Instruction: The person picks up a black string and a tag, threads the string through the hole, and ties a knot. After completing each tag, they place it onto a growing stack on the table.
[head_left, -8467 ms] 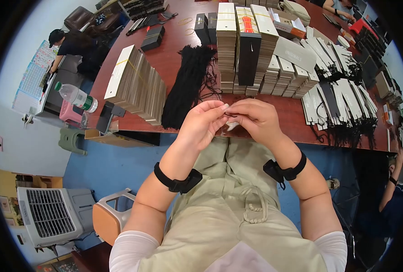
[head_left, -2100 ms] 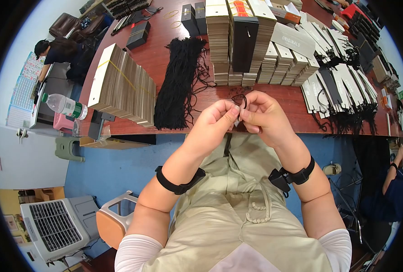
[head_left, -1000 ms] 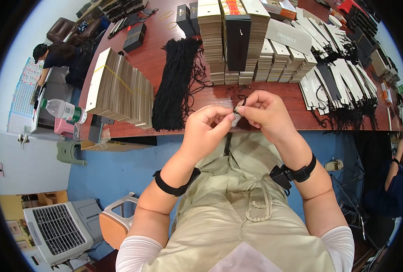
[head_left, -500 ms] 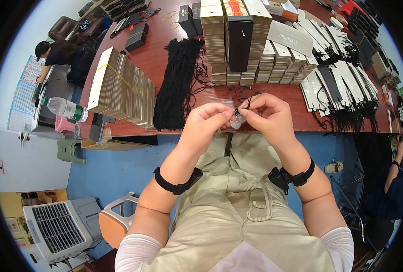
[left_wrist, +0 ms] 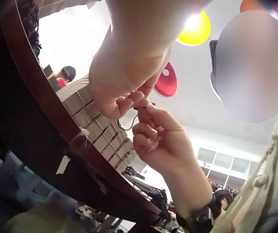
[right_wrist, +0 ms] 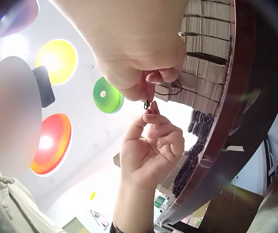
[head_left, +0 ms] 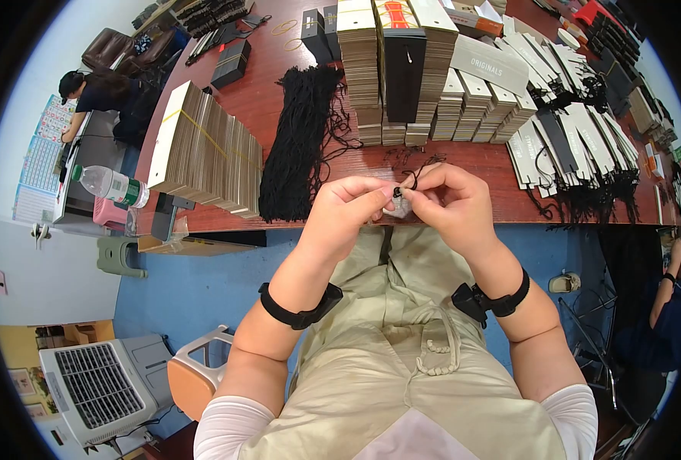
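Observation:
Between my two hands, a short black cord (right_wrist: 147,104) is bunched in a small loop or knot, held just over the table's front edge. My left hand (head_left: 353,205) pinches one side of it with thumb and forefinger. With thumb and forefinger, my right hand (head_left: 454,198) pinches the other side, and a loop of the cord curves out past its fingers in the right wrist view. Left of my hands lies a thick bundle of black cords (head_left: 302,142). White tags (head_left: 574,149) with black strings are spread at the right.
Tall stacks of cards (head_left: 359,77) stand ahead, a black box (head_left: 404,77) among them. A banded card stack (head_left: 206,149) sits at the left beside a plastic bottle (head_left: 110,184) near the edge of the red-brown table (head_left: 279,38). Another person (head_left: 106,96) is at the far left.
Both hands stay close together, pinching the black cord. Over the last second the right fingers shift slightly and the cord's small loop shows more plainly between the fingertips.

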Available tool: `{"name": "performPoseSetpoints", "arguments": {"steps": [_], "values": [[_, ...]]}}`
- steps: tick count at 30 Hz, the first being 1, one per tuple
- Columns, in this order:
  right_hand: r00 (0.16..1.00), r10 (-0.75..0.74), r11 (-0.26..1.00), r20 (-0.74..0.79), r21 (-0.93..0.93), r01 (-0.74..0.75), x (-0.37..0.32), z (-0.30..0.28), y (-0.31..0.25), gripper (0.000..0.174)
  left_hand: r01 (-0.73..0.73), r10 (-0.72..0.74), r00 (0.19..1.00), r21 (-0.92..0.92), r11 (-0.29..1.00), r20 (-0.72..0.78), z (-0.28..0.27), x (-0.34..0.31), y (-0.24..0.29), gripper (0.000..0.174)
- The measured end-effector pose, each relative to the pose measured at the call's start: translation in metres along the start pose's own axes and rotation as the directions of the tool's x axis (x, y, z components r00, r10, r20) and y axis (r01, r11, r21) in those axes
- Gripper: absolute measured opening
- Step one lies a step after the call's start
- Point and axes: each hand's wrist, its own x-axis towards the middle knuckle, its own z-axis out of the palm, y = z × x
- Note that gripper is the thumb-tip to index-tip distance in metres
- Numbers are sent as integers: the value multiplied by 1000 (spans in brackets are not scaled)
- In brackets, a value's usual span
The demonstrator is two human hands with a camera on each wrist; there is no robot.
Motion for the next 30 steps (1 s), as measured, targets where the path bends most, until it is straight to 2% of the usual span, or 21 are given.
{"name": "performPoseSetpoints", "arguments": {"steps": [8, 14, 17, 20, 23, 26, 28, 29, 30], "values": [[998, -55, 995, -27, -81, 53, 0, 0, 1, 9, 33, -33, 999, 5, 999, 19, -3, 0, -2, 10], [1000, -1, 999, 1, -33, 1, -1, -1, 3, 10, -3, 4, 1000, 51, 999, -1, 3, 0, -2, 10], [999, 32, 999, 20, -42, -31, -1, -2, 2, 10, -88, 115, 991, 305, 948, -72, 7, -2, -1, 10], [997, 82, 996, 5, 24, -82, -2, 0, 4, 10, -265, 321, 947, 559, 786, -2, 0, 0, -6, 9], [976, 214, 943, 39, 251, -217, 2, -2, -1, 11, -337, 406, 913, 606, 720, 25, 0, 0, -4, 8], [887, 432, 880, 162, 140, -454, 7, -16, -12, 13, -337, 400, 916, 605, 722, 33, -3, -1, -3, 8], [974, 221, 973, 49, -86, -216, 5, -18, -4, 14, -317, 373, 927, 589, 744, 27, -3, -3, -1, 7], [995, 100, 974, 13, -207, -96, 4, -18, -1, 15, -307, 360, 933, 580, 755, 25, -2, -4, -1, 7], [989, 136, 985, 54, -113, -129, 4, -16, -5, 15, -287, 331, 943, 519, 805, 8, -1, -5, 0, 7]]}}
